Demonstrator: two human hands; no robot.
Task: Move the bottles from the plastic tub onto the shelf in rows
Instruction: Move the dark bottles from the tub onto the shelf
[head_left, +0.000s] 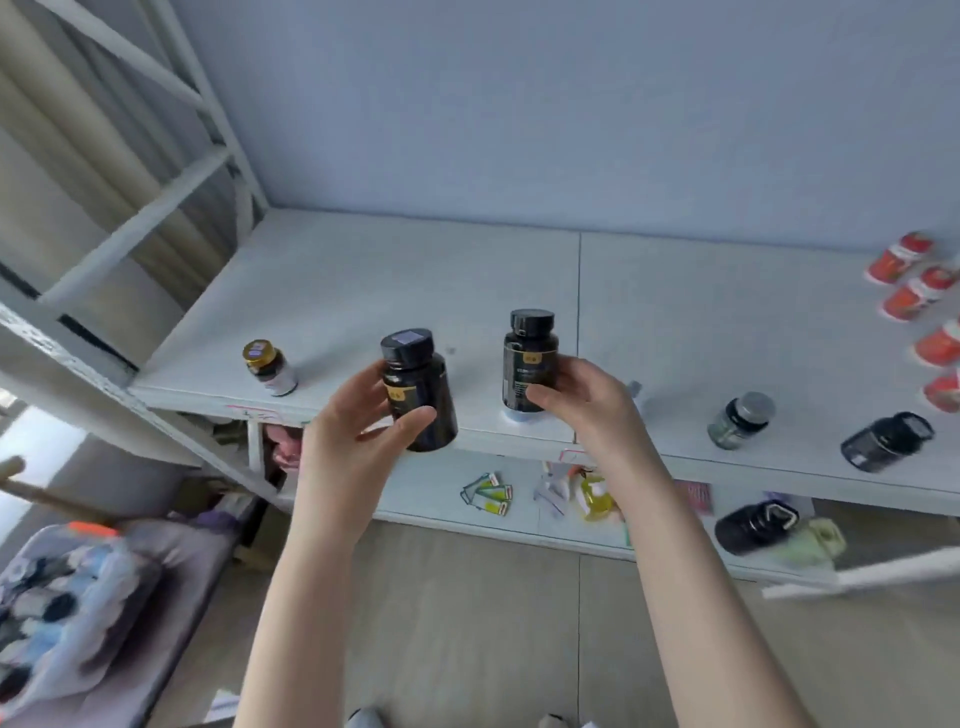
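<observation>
Gripping black bottle (418, 397) in left hand (353, 421), second bottle (528, 358) in right hand (589, 402), white shelf (701, 322), blue wall (519, 104)

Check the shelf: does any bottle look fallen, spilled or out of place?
Nothing spilled or broken shows. The black bottle at the right of the shelf appears to lean, yet the red bottles behind lean likewise, so the wide lens may cause it.
</observation>
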